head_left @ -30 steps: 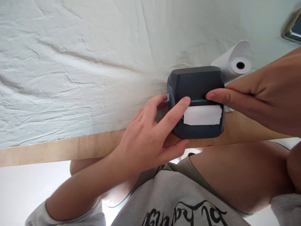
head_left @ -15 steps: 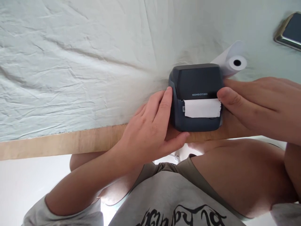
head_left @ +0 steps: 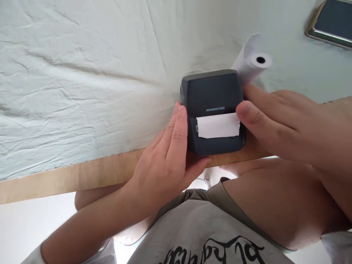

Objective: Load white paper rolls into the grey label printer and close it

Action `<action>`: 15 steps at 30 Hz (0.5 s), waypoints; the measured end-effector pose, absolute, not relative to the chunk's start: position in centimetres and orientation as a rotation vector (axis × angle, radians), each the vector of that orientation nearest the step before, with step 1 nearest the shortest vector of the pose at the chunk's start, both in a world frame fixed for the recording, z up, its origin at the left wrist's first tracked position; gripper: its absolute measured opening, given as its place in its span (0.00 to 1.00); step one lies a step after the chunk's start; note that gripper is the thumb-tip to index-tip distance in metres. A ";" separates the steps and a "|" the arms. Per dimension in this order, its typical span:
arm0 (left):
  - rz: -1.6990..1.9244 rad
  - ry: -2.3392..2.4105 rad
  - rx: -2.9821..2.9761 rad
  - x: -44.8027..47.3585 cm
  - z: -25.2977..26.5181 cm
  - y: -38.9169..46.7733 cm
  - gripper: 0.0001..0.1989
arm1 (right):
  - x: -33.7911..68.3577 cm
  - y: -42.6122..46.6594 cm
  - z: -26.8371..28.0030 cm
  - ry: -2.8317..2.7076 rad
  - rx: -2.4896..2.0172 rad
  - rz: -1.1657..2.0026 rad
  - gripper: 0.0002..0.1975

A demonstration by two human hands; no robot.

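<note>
A pale, wrinkled cloth (head_left: pixel 82 106) covers the counter (head_left: pixel 68 178), leaving a strip of bare wood (head_left: pixel 115 167) along its near edge; below, the white floor (head_left: pixel 30 222) gleams with bright light, washed out in places.

NIIMBOT printer (head_left: pixel 213 91), one; paper strip (head_left: pixel 218 126), one; white paper roll (head_left: pixel 252 65), one; phone (head_left: pixel 332 22), one; cloth (head_left: pixel 96 99), one; hands (head_left: pixel 162 157) (head_left: pixel 286 123), two.

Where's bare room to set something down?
Largest patch: wrinkled pale-green cloth, bordered by the squarish black printer on the right and light-brown wooden edge below. Smaller: between the white paper roll and the dark, shiny-rimmed rectangular device. Crowded: around the printer, where the left hand, right hand and roll cluster.
</note>
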State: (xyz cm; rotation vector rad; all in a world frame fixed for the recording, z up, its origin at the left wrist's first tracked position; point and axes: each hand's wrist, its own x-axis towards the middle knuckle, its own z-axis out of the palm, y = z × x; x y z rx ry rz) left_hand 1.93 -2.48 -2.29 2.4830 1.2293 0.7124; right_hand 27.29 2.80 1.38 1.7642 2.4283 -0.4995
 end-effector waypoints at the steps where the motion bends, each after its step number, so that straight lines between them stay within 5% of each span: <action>1: 0.712 1.246 2.479 2.0 -2.4 -2.5 0.48 | 27.1 2.8 1.5 2.376 1.796 -0.541 0.65; 15: 0.791 1.292 2.476 2.1 -2.8 -2.5 0.51 | 26.6 2.8 2.0 2.254 1.850 -0.699 0.66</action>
